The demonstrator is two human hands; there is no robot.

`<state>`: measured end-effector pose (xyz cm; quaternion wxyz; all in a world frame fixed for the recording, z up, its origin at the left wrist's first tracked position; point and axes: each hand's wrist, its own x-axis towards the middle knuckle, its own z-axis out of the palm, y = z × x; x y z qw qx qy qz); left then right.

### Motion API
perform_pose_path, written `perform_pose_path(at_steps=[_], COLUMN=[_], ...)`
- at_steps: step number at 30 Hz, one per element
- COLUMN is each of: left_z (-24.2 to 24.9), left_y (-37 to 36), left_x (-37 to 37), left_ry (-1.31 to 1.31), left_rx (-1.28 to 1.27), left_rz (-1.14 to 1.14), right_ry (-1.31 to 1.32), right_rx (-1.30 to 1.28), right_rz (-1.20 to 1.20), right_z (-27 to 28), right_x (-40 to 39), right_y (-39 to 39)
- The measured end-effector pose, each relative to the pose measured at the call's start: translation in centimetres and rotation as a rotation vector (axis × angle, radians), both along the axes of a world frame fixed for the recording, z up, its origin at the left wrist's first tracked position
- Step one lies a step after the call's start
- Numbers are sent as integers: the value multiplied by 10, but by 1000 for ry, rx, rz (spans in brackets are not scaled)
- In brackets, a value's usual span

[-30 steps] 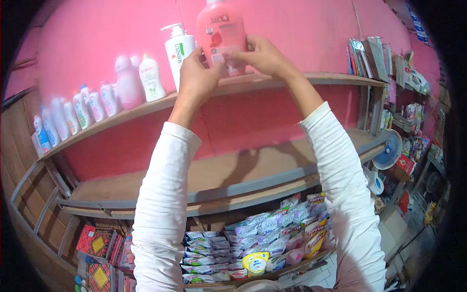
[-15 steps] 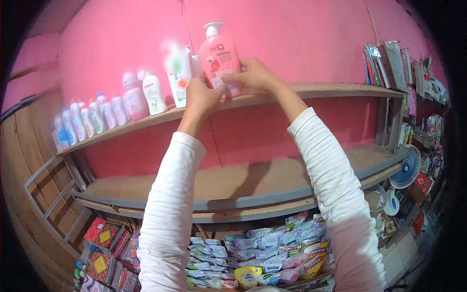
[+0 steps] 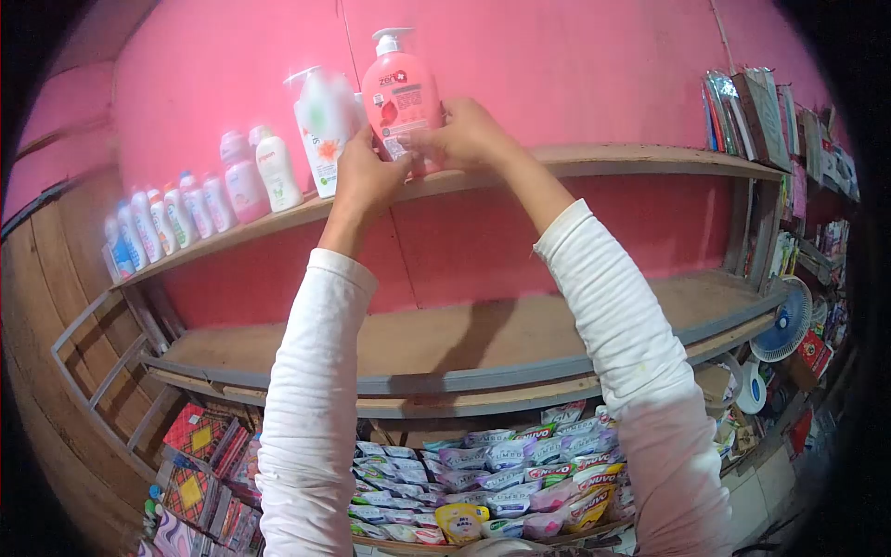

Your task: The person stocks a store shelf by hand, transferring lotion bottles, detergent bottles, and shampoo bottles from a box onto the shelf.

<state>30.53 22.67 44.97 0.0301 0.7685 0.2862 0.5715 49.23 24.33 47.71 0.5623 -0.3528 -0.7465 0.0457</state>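
A pink pump bottle point(image 3: 405, 91) with a white pump head stands upright at the upper shelf's front edge. My left hand point(image 3: 371, 176) is closed on its lower left side, the thumb across the front. From the right, my right hand point(image 3: 466, 136) grips the same bottle low down, fingers partly behind it. Just left of it is a white pump bottle point(image 3: 323, 160) with an orange flower, partly blurred. A white bottle with a green print point(image 3: 277, 174) and a pink bottle point(image 3: 244, 190) follow further left.
The wooden upper shelf point(image 3: 613, 160) also carries a row of small bottles point(image 3: 176, 218) at left and plastic-wrapped folders point(image 3: 724, 111) at right. Below are a lower shelf point(image 3: 548, 325) and rows of refill pouches point(image 3: 506, 455). A fan point(image 3: 781, 320) stands at right.
The view has shifted slightly, and the pink pump bottle and both hands appear a little further left and higher. Both hands keep their hold. The white bottle's pump head now shows.
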Motion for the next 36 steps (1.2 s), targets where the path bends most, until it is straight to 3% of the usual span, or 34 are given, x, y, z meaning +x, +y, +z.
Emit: perform_pose_path(at_steps=[10,14,19,22,28,31,34,36], left_z=[-3,-21,-87,-125,-160,-194,-263,-334], left_y=[-19,-66,-109,-146,-189,-209,-228,-243], left_x=[4,6,-32,-65,-124,-156,-191,-218], left_ry=[17,-61,-113,-136,-180,-137,-113,-182], left_rx=[-53,11,268,198,44,20,-61,-238], left_rz=[125,227,135,160,284,337,439,476], right_ry=[50,25,41,80,66,20,55,102], right_rx=[-23,30,316,363,126,152,104,280], right_rz=[44,-185,-422,-363,-403,-521,-565,-663], right_z=[-3,0,-15,-27,-27,-30,-30,-41], right_x=[-6,-8,-13,-19,-41,-54,-66,-78], right_y=[-28,-44,-86,-102,-71,-63,-77,-92])
